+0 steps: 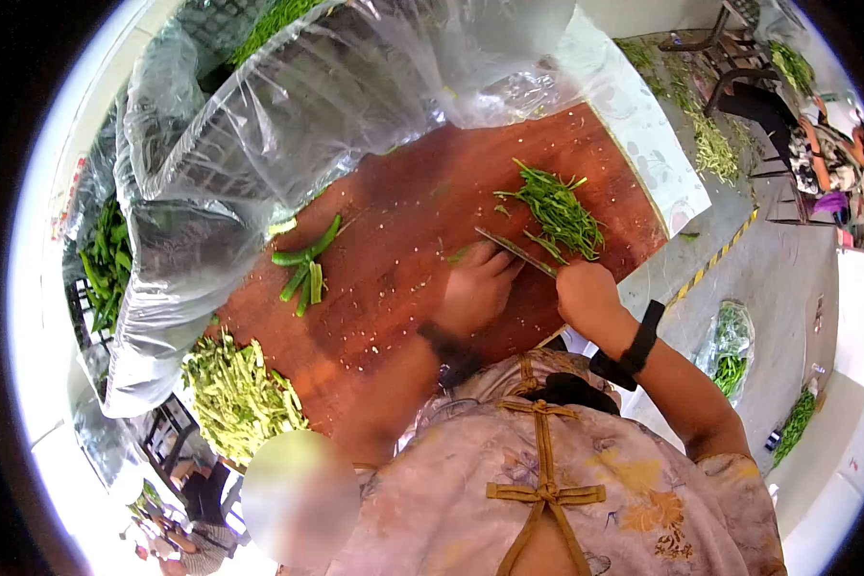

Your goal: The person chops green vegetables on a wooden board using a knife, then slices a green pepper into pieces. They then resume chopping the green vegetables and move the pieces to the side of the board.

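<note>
My right hand (pixel 590 298) is closed around a knife (pixel 516 252), its blade pointing left across the red-brown board (pixel 403 240). Beside the blade tip, my left hand (pixel 472 286) is blurred, its fingers bent down to the board. A bit of green pepper (pixel 459 254) shows at its fingertips; the rest is hidden under the hand. Thin green pepper strips (pixel 559 213) are piled just beyond the knife. To the left lie several long green peppers (pixel 307 261) together. A heap of pale green pepper pieces (pixel 240 398) sits at the board's left corner.
Clear plastic sheeting (pixel 326 96) drapes over the board's far side, with more green peppers (pixel 106 259) in a crate at left. White patterned cover (pixel 658 144) lies at right. Bagged greens (pixel 730 350) stand on the floor. Other people (pixel 821 158) sit at right and lower left.
</note>
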The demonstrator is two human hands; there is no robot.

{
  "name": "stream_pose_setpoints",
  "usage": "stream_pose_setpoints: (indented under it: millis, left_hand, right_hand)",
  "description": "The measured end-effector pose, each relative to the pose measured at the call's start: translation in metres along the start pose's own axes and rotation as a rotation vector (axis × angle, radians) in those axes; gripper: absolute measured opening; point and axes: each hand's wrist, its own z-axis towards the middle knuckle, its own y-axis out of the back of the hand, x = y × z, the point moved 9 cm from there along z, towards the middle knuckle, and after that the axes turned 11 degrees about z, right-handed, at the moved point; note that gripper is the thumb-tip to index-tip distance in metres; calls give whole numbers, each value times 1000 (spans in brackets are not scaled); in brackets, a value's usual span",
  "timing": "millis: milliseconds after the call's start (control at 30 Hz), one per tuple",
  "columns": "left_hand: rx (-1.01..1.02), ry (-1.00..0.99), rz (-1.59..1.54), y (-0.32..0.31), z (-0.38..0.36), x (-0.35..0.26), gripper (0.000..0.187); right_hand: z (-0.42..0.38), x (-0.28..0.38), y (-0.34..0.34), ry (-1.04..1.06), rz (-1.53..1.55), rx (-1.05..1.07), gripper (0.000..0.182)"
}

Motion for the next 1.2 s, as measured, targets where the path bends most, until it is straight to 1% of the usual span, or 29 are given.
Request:
stream_pose_setpoints:
  millis: [33, 100, 133, 200, 233, 300, 433, 500, 533, 567, 633, 733, 800, 867, 933, 1167, 1200]
  left_hand:
    - [6, 17, -6, 2, 0, 1, 33]
    - [134, 10, -19, -5, 1, 1, 32]
    - [138, 27, -13, -6, -1, 3, 32]
    - [368, -84, 68, -25, -7, -1, 31]
    - [370, -84, 76, -26, -7, -1, 31]
    - [-61, 2, -2, 5, 0, 1, 32]
    - [-98, 8, -12, 4, -2, 3, 32]
    - [-53, 36, -7, 0, -3, 3, 31]
    - [-52, 32, -11, -1, -4, 3, 31]
    - [-11, 33, 9, -5, -5, 3, 29]
    - [34, 30, 26, -11, -7, 3, 28]
    - [10, 7, 65, -7, -4, 2, 26]
    - [-51, 38, 3, 1, -1, 4, 26]
    - [-33, 38, -18, -1, -1, 5, 26]
    - [-15, 43, -39, -3, -1, 6, 26]
    - [-18, 66, -40, 0, 1, 8, 28]
    - [-20, 68, -47, 0, 0, 8, 29]
  right_hand:
    - [8, 2, -6, 6, 1, 18, 8]
    - [31, 9, -13, 33, 74, -11, 9]
    - [39, 15, -15, 48, 77, -1, 9]
    - [52, 31, -1, 108, -2, -163, 10]
    - [53, 32, 2, 112, 2, -168, 10]
    - [49, 24, 11, 84, 64, -191, 9]
    - [24, 2, 14, 29, 48, -144, 8]
    - [6, 0, 9, 14, -3, -99, 8]
    - [0, 3, 11, 52, -22, -128, 7]
    - [-3, 3, 10, 46, -22, -128, 7]
    - [-7, -2, 3, -30, 2, -73, 6]
    - [-6, 1, 4, -37, 11, -37, 5]
    - [-5, 1, 3, -30, 16, -36, 5]
    - [-5, 2, 3, -23, 19, -30, 4]
    - [-4, 4, 7, -14, -3, -47, 13]
    - [6, 5, 2, -19, -7, 18, 12]
    - [14, 8, -4, 28, 52, -15, 8]
